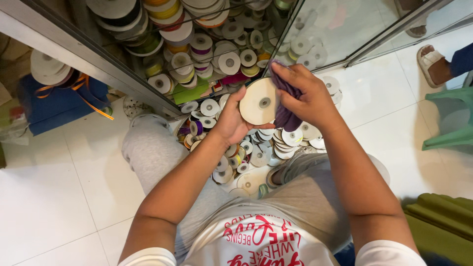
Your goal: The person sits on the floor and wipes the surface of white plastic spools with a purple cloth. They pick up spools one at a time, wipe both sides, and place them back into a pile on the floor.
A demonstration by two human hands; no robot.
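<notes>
**Seated person wiping a ribbon spool over a heap of spools**

Seen from above, a person sits on a white tiled floor with knees apart; the left hand [231,123] is closed around the edge of a cream ribbon spool [259,101], holding it flat-face up at about 12 o'clock from the lap; the right hand [305,96] is clenched on a bunched purple cloth [285,116], pressed against the spool's right edge at 3 o'clock. The spool sits between both hands, touching each. Directly below, between the legs, lies a loose pile of spools [246,157]; beyond, at 12 o'clock, a glass cabinet [197,54] is crammed with more. An orange ribbon [93,106] trails at 10 o'clock; another person's sandalled foot [433,64] rests at 2 o'clock. The grip on the spool is only at its rim; a firm wipe could likely knock it into the pile, or loosen its wound ribbon.
</notes>
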